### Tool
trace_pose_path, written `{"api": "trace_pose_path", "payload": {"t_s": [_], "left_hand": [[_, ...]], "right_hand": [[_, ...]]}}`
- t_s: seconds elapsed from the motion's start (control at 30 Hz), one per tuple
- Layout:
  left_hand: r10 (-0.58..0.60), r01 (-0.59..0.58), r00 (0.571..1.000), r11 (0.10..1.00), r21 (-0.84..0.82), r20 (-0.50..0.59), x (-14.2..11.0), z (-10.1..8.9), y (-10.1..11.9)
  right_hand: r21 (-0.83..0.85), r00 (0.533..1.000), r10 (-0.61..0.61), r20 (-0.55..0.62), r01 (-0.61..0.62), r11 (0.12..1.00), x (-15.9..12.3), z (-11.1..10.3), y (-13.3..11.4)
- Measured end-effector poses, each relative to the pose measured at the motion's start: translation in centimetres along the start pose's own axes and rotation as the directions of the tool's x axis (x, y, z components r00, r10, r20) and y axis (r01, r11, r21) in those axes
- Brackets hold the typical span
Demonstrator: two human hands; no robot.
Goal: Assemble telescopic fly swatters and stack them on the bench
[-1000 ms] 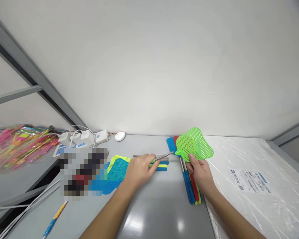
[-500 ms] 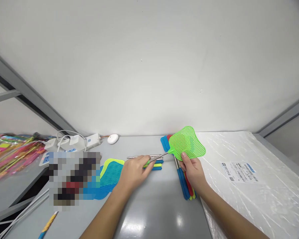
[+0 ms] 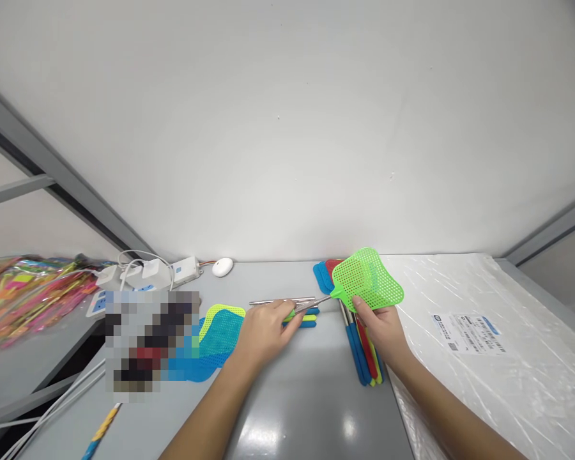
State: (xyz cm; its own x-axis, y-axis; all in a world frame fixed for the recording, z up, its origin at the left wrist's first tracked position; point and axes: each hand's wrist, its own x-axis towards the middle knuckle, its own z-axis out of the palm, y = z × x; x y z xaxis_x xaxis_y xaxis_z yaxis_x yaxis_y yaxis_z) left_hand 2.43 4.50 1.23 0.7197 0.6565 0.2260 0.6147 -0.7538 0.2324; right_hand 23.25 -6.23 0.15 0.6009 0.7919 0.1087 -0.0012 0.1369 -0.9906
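A green fly swatter (image 3: pixel 370 281) is held between my two hands above the grey table. My left hand (image 3: pixel 268 329) is closed around its green handle end, by the thin metal rod. My right hand (image 3: pixel 381 326) pinches the lower edge of the perforated head, thumb on top. Below my right hand lies a bunch of swatters with blue, red and yellow handles (image 3: pixel 361 354); a blue head (image 3: pixel 322 276) and a red one show behind the green head. Teal, blue and yellow-green swatter heads (image 3: pixel 220 332) lie left of my left hand, their handles (image 3: pixel 309 318) emerging to its right.
A plastic-wrapped package (image 3: pixel 489 383) with a white label covers the right side. At the left are a power strip with white plugs (image 3: pixel 156 273), cables, a white oval device (image 3: pixel 222 267) and a bag of colourful items (image 3: pixel 38 297). A blurred patch hides part of the left table.
The whole view has shifted slightly, so most things sit a little further right. Both hands keep the same grip on the green fly swatter; more of the red head shows behind it.
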Motion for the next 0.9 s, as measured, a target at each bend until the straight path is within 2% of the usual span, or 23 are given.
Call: {"api": "trace_pose_path", "payload": {"t_s": [0.13, 0.3, 0.77, 0.9], "left_hand": [[0.019, -0.019, 1.000, 1.000, -0.015, -0.006, 0.0, -0.3, 0.1], [0.024, -0.024, 1.000, 1.000, -0.013, 0.002, 0.0, -0.4, 0.1], [0.051, -0.051, 0.999, 0.999, -0.016, -0.018, -0.1, -0.7, -0.3], [0.059, -0.059, 0.998, 0.998, -0.033, -0.018, -0.1, -0.5, -0.2]], "right_hand": [[-0.097, 0.998, -0.035, 0.055, 0.040, 0.994, 0.1, -0.6, 0.1], [-0.224, 0.999, 0.016, 0.051, -0.005, 0.975, -0.3, -1.1, -0.2], [-0.215, 0.987, 0.155, 0.030, -0.145, 0.966, -0.6, -1.6, 0.1], [-0.199, 0.987, 0.163, 0.015, -0.156, 0.967, -0.6, -1.5, 0.1]]}}
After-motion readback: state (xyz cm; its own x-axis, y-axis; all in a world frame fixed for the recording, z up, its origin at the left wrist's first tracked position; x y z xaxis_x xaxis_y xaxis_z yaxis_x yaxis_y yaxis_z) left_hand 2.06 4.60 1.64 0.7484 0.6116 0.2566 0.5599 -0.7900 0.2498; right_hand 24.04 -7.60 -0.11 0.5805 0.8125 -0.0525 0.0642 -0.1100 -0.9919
